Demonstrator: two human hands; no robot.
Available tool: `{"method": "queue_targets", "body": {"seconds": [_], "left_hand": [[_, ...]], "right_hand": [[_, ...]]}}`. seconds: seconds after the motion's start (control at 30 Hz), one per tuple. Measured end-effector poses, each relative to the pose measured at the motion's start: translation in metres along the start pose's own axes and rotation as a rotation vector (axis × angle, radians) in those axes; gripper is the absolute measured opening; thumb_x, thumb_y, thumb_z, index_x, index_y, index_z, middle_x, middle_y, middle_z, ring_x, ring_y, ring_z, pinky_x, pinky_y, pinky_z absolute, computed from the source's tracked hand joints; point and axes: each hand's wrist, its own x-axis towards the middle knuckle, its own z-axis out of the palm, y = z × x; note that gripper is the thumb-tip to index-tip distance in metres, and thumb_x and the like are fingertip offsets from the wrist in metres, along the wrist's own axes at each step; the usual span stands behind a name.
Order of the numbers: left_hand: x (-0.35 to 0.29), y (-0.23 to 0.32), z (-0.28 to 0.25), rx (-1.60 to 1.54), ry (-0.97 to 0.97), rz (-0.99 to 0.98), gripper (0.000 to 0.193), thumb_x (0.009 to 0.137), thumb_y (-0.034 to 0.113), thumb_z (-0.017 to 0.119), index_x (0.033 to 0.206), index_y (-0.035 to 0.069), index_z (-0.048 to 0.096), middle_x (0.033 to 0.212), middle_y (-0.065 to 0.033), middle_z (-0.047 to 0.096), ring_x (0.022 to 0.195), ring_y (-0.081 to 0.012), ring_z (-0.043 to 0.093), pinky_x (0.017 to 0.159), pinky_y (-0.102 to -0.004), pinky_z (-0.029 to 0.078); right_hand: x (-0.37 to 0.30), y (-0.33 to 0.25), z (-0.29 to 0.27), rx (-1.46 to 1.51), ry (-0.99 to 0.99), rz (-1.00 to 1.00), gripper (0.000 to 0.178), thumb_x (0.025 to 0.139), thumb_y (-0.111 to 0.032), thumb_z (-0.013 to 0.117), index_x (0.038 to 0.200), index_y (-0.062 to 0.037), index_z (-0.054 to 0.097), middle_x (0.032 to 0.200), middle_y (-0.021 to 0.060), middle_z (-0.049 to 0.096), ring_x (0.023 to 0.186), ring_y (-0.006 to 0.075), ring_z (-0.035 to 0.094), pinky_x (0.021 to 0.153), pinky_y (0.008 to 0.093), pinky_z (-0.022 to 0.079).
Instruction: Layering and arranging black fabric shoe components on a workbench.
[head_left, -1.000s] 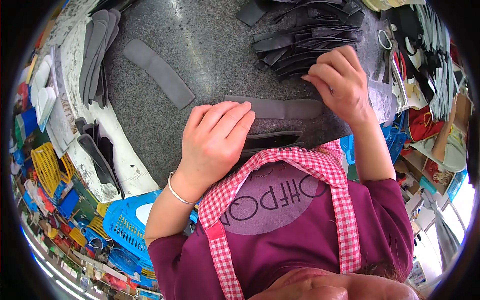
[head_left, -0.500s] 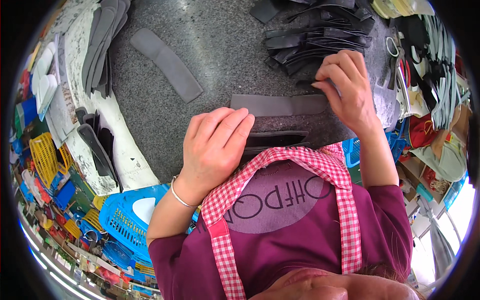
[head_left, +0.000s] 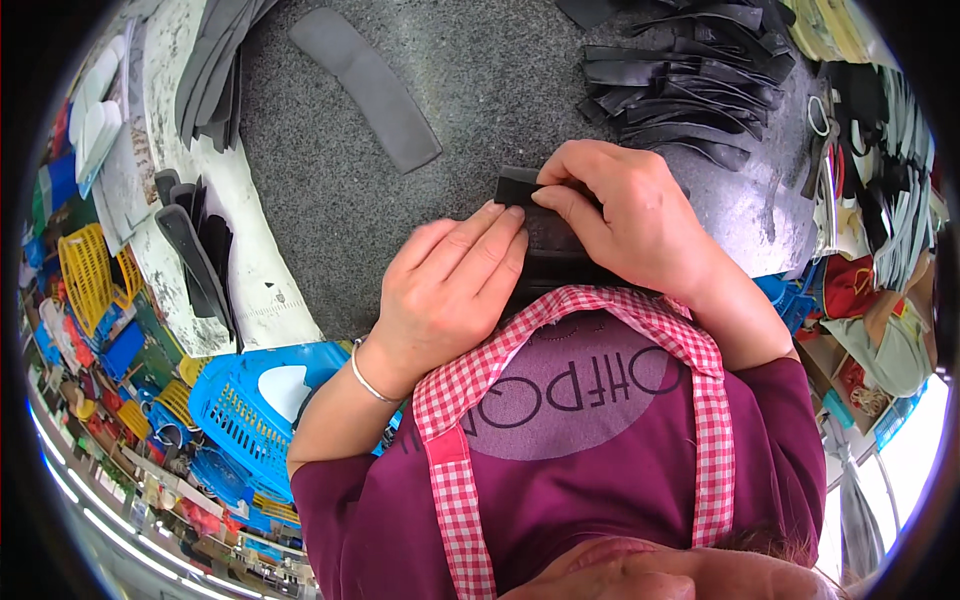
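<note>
My right hand (head_left: 635, 205) pinches a black strip (head_left: 517, 187) near its left end, thumb and index finger closed on it. The strip lies along the near edge of the dark speckled worktop (head_left: 330, 240), and most of it is hidden under that hand. My left hand (head_left: 450, 270) rests flat, fingers stretched out, with its fingertips touching the strip's left end. The grey strip that lay here half a second ago cannot be made out under the hands. Farther off, a single grey curved strip (head_left: 370, 90) lies by itself.
A fanned pile of black strips (head_left: 690, 85) lies at the far right, near scissors (head_left: 818, 118). Grey strips (head_left: 212, 75) are stacked on a white sheet (head_left: 270, 310) at left, with another small bundle (head_left: 195, 255) nearer. A blue basket (head_left: 240, 415) stands below the worktop's left edge.
My right hand has moved left and nearer from the black pile, bringing a black strip to my left fingertips. My left hand stays almost in place. The view has shifted slightly.
</note>
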Motion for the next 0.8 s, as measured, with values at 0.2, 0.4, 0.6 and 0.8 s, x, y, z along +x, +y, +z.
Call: {"method": "queue_targets", "body": {"seconds": [0.2, 0.4, 0.6, 0.8], "left_hand": [[-0.002, 0.003, -0.007, 0.116, -0.042, -0.017, 0.019, 0.089, 0.017, 0.072, 0.103, 0.01, 0.081, 0.121, -0.0029, 0.079, 0.114, -0.0167, 0.072, 0.094, -0.0359, 0.051], [0.011, -0.001, -0.003, -0.02, -0.083, -0.021, 0.029, 0.089, 0.012, 0.076, 0.118, 0.01, 0.077, 0.124, -0.0008, 0.079, 0.113, -0.018, 0.074, 0.095, -0.0361, 0.052], [0.024, 0.003, -0.01, 0.097, -0.153, -0.025, 0.036, 0.09, 0.014, 0.075, 0.127, 0.013, 0.074, 0.131, 0.0007, 0.078, 0.112, -0.013, 0.074, 0.09, -0.0342, 0.05], [0.028, 0.004, -0.004, 0.218, -0.144, 0.01, 0.047, 0.09, 0.015, 0.077, 0.136, 0.019, 0.076, 0.126, 0.0064, 0.078, 0.099, -0.0088, 0.071, 0.088, -0.0342, 0.046]], "right_hand": [[0.006, -0.004, -0.003, -0.022, -0.039, -0.02, 0.012, 0.094, -0.01, 0.076, 0.094, -0.0001, 0.069, 0.086, 0.0194, 0.073, 0.078, 0.0427, 0.073, 0.069, 0.052, 0.057], [0.007, -0.006, -0.002, -0.084, -0.071, -0.014, 0.014, 0.094, -0.007, 0.079, 0.096, 0.0006, 0.067, 0.084, 0.019, 0.072, 0.073, 0.0384, 0.072, 0.064, 0.0449, 0.055], [-0.018, -0.005, -0.027, -0.145, -0.019, 0.069, 0.019, 0.094, -0.008, 0.078, 0.101, -0.0018, 0.061, 0.081, 0.0194, 0.072, 0.075, 0.0425, 0.074, 0.065, 0.0493, 0.057], [-0.062, 0.003, -0.062, -0.054, 0.085, 0.356, 0.02, 0.093, -0.002, 0.08, 0.098, -0.0001, 0.061, 0.078, 0.0162, 0.069, 0.067, 0.0334, 0.072, 0.063, 0.0394, 0.055]]}}
